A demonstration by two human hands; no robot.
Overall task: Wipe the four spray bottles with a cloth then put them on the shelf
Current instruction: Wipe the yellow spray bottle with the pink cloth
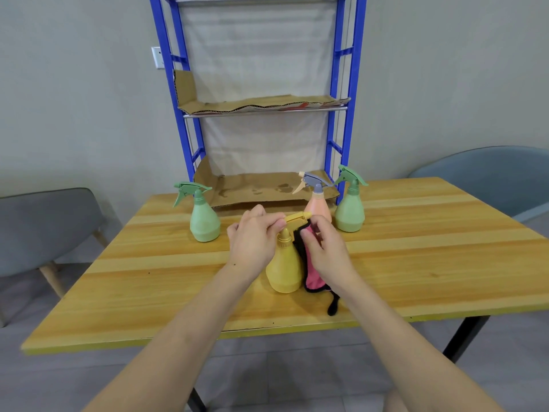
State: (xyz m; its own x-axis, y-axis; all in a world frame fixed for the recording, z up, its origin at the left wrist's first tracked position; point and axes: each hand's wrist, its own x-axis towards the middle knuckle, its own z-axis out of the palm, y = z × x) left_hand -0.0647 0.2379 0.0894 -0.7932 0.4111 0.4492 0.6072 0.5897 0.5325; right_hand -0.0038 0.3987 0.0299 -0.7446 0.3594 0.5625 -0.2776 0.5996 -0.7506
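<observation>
My forearms reach forward side by side over the table (148,278), and the yellow bottle (282,269) stands upright between my hands, its long axis vertical. My left hand (252,242) comes in from the left and pinches the spray head at the top, fingers curled. My right hand (326,251) grips the pink cloth (313,278) and presses it against the bottle's right flank, the cloth's black tail trailing onto the wood. Beyond stand a green bottle (204,221) to the left, then a peach bottle (319,205) and a second green bottle (350,211) to the right. The shelf (354,84) lies straight ahead, beyond all four, so I judge the lift goes forward.
</observation>
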